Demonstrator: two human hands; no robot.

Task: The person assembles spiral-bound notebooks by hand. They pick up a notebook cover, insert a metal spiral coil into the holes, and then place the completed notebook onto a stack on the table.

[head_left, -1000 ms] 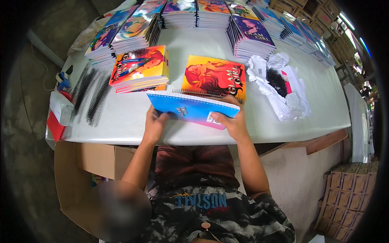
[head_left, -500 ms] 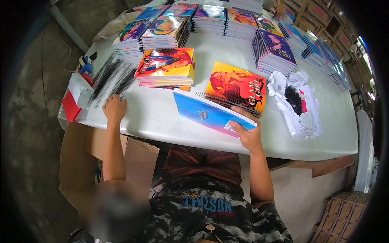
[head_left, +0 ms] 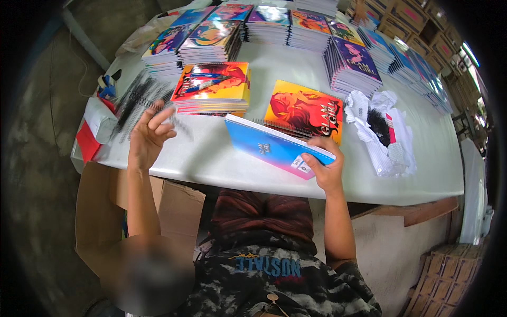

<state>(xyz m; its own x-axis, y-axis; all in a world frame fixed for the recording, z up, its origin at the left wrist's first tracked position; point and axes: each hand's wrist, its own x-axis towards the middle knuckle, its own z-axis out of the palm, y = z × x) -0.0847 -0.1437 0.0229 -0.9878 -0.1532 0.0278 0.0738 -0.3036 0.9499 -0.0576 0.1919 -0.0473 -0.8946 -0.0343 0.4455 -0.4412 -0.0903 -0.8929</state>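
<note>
My right hand [head_left: 330, 166] grips a notebook [head_left: 272, 150] by its right end, thumb on the blue-to-pink cover and fingers behind. The notebook is tilted above the table's near edge, and a row of punched holes runs along its top edge. My left hand [head_left: 148, 140] is raised with curled fingers, pinching a thin black spiral binding coil [head_left: 141, 100] that is partly smeared by motion. Below and behind it lie several loose black coils [head_left: 129, 113]. Beyond the held notebook rests a spiral-bound yellow and red notebook [head_left: 303, 108].
A stack of yellow-red notebooks [head_left: 211, 90] has pens on top. More notebook stacks [head_left: 264, 31] line the table's [head_left: 253, 179] far side. Crumpled white paper [head_left: 362, 111] with black coils lies right. An open cardboard box [head_left: 182, 208] stands below left. Another person's hand [head_left: 364, 13] shows far back.
My left hand has risen from the pile of coils, lifting a coil and turning its fingers upward. The right hand still holds the notebook, with slightly more of its cover facing me.
</note>
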